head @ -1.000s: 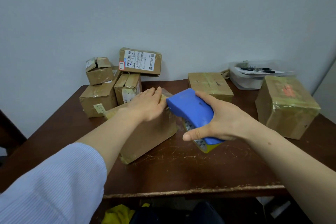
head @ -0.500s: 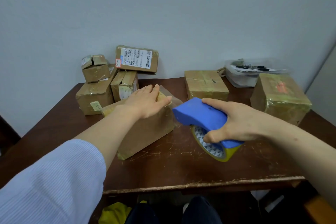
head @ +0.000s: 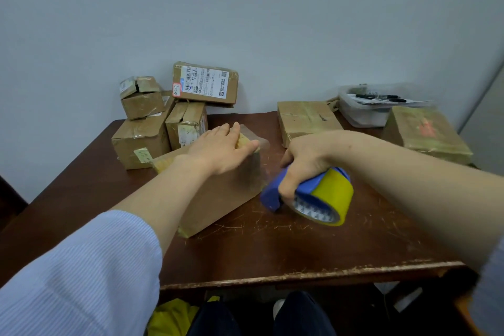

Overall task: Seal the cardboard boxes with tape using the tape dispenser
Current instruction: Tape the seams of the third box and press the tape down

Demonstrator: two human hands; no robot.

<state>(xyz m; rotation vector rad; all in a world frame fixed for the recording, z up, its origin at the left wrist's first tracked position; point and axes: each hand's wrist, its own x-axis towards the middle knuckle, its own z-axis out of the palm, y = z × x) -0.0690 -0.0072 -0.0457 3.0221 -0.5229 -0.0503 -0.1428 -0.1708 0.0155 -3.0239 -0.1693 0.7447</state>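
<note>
Now lower, beside box [head: 223, 194]: tape dispenser [head: 323, 195]

brown box [head: 223, 194], blue tape dispenser [head: 313, 196] beside

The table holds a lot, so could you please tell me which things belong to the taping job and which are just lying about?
In the job: box in front, under the flat left hand; blue tape dispenser with yellow tape roll, gripped by the right hand.
Lying about: stacked boxes at back left; labelled box; flat box; taped box at right; clear tub of pens.
</note>
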